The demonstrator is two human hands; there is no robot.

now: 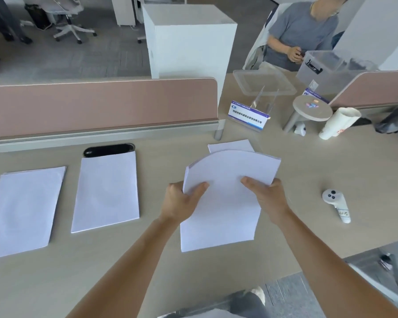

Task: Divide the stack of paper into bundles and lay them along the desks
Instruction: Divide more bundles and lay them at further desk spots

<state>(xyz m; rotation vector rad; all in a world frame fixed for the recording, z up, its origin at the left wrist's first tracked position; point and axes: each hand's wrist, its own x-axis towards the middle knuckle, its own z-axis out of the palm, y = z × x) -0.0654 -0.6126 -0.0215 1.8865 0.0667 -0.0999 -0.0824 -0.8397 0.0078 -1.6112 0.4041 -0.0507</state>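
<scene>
So I've got the stack of paper (228,191) in both hands, right in front of me over the middle of the desk (308,171). My left hand (179,203) grips the left edge, thumb lying on top and the other fingers curled under. My right hand (267,198) does the same on the right edge: thumb flat across the top sheet, the rest tucked underneath where I can't see them. The far end of the stack bows upward in a curve. Can't tell if the near end touches the desk or not.

Just behind the stack, another bit of paper (232,145) lies flat, mostly hidden. Off to my left are two bundles lying side by side, the nearer bundle (106,191) and the far-left bundle (23,210), apart from each other. The nearer one's top edge sits just under a black cable slot (108,149) by the pinkish divider (101,104).

To my right there's a white controller (336,204), and further back a name sign (248,118), a stack of paper cups (339,122) on its side, and a clear bin (331,65). Another person (303,28) sits across the desk.
</scene>
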